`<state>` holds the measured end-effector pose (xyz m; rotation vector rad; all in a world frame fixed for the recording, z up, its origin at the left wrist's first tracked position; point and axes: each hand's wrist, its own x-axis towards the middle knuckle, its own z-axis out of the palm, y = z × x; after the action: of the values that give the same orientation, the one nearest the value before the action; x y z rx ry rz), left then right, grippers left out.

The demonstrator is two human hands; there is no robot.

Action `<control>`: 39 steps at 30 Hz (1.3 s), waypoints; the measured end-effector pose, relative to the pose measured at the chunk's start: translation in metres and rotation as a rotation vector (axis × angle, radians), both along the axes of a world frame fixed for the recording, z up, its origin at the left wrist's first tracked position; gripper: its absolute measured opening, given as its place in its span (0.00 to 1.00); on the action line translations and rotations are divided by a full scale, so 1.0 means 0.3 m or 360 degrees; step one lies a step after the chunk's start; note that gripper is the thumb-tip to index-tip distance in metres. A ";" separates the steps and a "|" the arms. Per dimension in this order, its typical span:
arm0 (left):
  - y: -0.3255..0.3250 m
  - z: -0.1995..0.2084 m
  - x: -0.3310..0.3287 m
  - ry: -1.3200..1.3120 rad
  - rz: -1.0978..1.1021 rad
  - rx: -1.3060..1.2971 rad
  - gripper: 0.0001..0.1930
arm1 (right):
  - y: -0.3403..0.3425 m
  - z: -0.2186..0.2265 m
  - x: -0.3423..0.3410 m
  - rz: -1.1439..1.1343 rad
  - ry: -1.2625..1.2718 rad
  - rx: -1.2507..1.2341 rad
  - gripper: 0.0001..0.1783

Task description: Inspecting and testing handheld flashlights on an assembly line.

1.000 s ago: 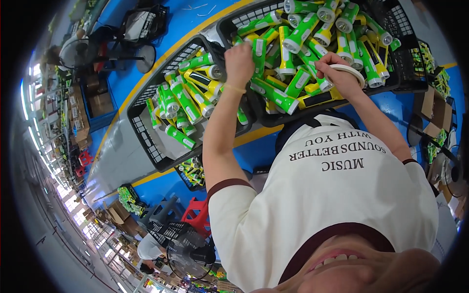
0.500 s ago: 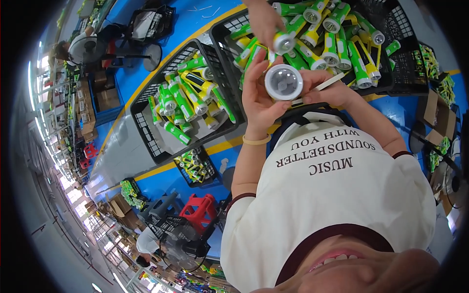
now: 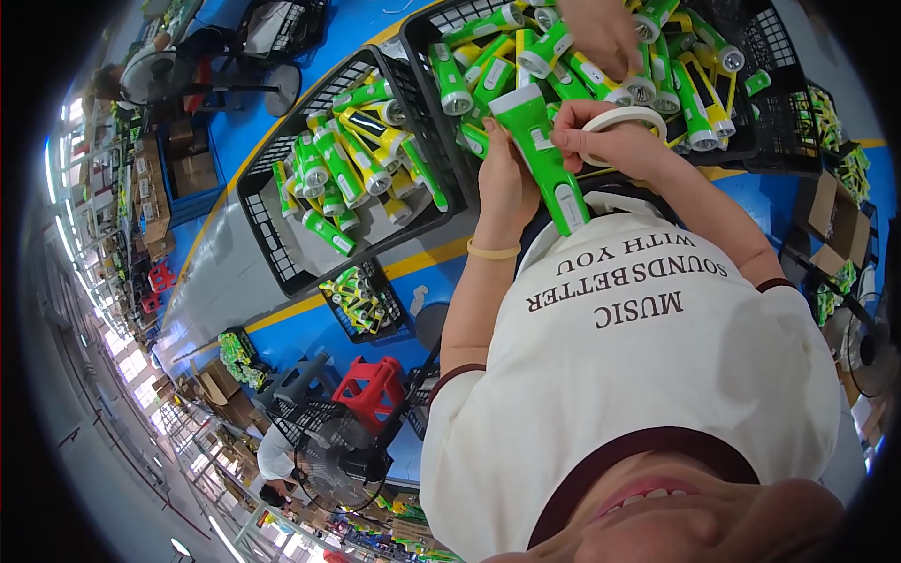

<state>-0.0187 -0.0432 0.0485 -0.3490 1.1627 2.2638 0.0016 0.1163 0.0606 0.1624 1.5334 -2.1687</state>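
My left hand (image 3: 508, 183) is closed round a green flashlight (image 3: 552, 174), held tilted with its wide white-rimmed head up and away from me. A light switch area on its body faces up. My right hand (image 3: 624, 147) has a narrow white ring (image 3: 627, 114), like a thin roll of tape, looped at its fingers. Its thumb and forefinger are pinched together close against the flashlight's side; whether they hold anything small there is too fine to see. Beyond, another person's hand (image 3: 601, 36) reaches into a black crate (image 3: 449, 17) heaped with green and yellow flashlights.
Left of me stands a second black crate (image 3: 267, 235) partly filled with flashlights. A smaller crate (image 3: 396, 305) of them sits on the floor behind it. Also around are a red stool (image 3: 373, 389), a floor fan (image 3: 340, 464), another fan (image 3: 155, 77) and cardboard boxes (image 3: 838, 208).
The flashlight has turned from lens facing up to its side showing. My right hand has drawn back from its head to its side, and the other person's hand has moved right.
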 end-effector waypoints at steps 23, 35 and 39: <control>-0.302 -0.115 -0.014 0.0248 0.0058 -0.0059 0.14 | -0.261 -0.070 -0.138 0.0266 0.0184 0.0657 0.12; -1.353 -0.576 -0.338 -0.0056 0.0826 -0.1334 0.17 | -0.280 -0.254 -0.155 -0.0348 0.0188 0.0533 0.11; -1.390 -0.650 -0.367 0.0239 0.0325 -0.2614 0.21 | -0.180 -0.223 -0.091 -0.0558 0.0092 0.0634 0.11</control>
<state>-0.1289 -0.4603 -0.1467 -0.8760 2.8992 0.9089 -0.0257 0.0623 -0.0064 0.5380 2.0894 -2.1018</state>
